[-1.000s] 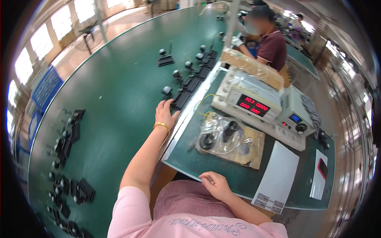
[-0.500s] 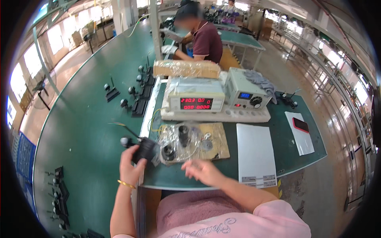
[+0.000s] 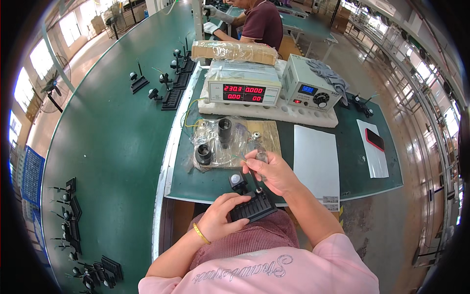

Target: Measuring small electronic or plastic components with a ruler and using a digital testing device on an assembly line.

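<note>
A black floodlight (image 3: 254, 208) with a finned back lies at the table's near edge, just above my lap. My left hand (image 3: 221, 219) is closed on its left side, fingers over the fins and thumb below. On the light's far side sits a motion sensor (image 3: 237, 180) with a white dome. My right hand (image 3: 269, 171) pinches the upper part of the light's black cable (image 3: 255, 181); thin bare-ended wires stick out past the fingertips. Beyond the hands is a plastic-wrapped board (image 3: 235, 159) with two black cylindrical sockets (image 3: 224, 131).
A power meter (image 3: 244, 92) with red digits and a dial-fitted supply box (image 3: 313, 85) stand on white foam. White sheets (image 3: 316, 152) and a red-edged phone (image 3: 375, 139) lie to the right. Several floodlights (image 3: 172, 98) rest on the green left table. Across it, a co-worker (image 3: 262, 24) wears white gloves.
My left hand has brought the floodlight from the left table to the near edge in front of me. My right hand has taken hold of its cable. The view has tilted downward.
</note>
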Demonstrator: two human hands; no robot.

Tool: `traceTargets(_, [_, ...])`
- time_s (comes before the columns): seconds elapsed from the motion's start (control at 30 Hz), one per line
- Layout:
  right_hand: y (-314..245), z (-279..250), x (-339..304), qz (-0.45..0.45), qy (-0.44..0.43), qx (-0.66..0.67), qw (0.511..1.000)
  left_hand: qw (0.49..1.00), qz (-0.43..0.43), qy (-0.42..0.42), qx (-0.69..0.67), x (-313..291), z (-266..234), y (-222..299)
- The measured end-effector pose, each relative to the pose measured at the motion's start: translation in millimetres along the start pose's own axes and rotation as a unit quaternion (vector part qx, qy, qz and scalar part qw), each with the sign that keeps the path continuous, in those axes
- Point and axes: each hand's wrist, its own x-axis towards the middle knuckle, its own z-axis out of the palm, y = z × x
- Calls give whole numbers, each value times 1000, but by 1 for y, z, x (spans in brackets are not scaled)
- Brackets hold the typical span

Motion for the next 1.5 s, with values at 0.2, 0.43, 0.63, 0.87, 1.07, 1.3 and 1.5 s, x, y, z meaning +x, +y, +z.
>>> traceTargets(0.2, [16,-14,0,-138,106,-129,976,999,-4,-26,-39,4,11,5])
traceTargets(0.43, [-3,-50,7,-391,77,-499,770,997,-6,-30,-70,16,22,2])
traceTargets(0.63, [0,-54,6,-65,134,-390,909,1000,-11,1,21,24,33,-1])
traceTargets(0.87, [-8,-79,51,35,149,-559,815,974,11,76,215,46,49,4])
traceTargets(1.07, [-10,-101,75,171,63,-532,827,975,7,74,211,51,53,4])
traceTargets(1.3, [-21,-107,98,244,-3,-498,832,972,0,83,219,57,53,4])
traceTargets(1.5, [-28,-103,106,273,-26,-497,823,971,0,89,221,59,51,4])
